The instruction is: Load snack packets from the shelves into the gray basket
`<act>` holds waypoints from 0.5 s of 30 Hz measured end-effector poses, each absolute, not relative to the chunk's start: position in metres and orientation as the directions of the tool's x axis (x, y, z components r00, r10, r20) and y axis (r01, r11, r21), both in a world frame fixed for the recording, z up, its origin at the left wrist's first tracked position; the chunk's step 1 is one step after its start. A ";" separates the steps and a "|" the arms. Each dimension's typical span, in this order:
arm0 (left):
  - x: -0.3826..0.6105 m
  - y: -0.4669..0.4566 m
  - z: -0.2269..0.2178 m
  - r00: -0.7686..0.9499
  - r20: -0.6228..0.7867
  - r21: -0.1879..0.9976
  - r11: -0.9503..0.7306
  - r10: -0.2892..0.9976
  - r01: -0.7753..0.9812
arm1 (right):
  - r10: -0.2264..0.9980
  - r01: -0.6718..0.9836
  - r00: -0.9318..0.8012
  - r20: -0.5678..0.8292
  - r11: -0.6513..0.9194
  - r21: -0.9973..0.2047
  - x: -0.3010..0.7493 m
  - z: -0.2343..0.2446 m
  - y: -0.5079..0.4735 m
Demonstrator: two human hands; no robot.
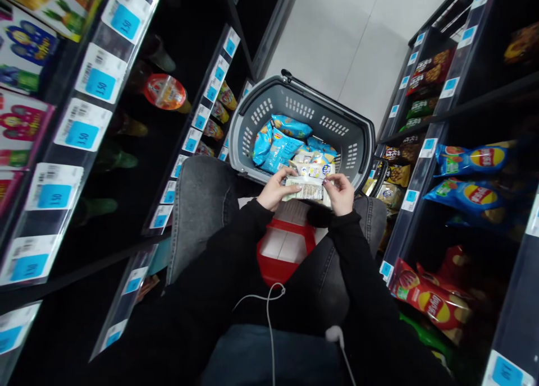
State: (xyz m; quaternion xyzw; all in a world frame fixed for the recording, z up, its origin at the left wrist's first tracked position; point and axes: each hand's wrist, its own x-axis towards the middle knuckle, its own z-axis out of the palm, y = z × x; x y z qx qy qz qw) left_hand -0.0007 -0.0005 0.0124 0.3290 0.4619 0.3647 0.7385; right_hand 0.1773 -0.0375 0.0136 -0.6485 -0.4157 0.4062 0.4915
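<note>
Pinching a pale packet (304,191) by its ends, the left hand (275,189) and right hand (340,194) grip it with closed fingers. Just beyond both hands sits a grey basket (252,122) holding blue chip bags (275,145); beneath the wrists, a red stool (286,246).

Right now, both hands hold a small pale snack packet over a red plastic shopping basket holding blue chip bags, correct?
Not quite. The head view shows the plastic shopping basket is grey, not red. The rest stands: left hand and right hand both hold the small pale snack packet over its near rim, with blue chip bags inside.
</note>
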 end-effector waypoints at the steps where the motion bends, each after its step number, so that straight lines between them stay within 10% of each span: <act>1: -0.001 0.000 0.013 0.332 -0.449 0.809 0.535 0.829 -0.243 | 0.941 0.138 0.315 -0.121 -0.172 -0.975 0.177 0.013 -0.037; 8: -0.006 0.002 0.012 0.176 -0.485 0.835 0.514 0.857 -0.199 | 0.980 0.168 0.004 -0.198 -0.196 -0.966 0.177 0.015 -0.042; 15: -0.006 0.003 0.012 0.107 -0.468 0.853 0.480 0.877 -0.203 | 0.975 0.219 0.081 -0.208 -0.221 -0.950 0.183 0.019 -0.041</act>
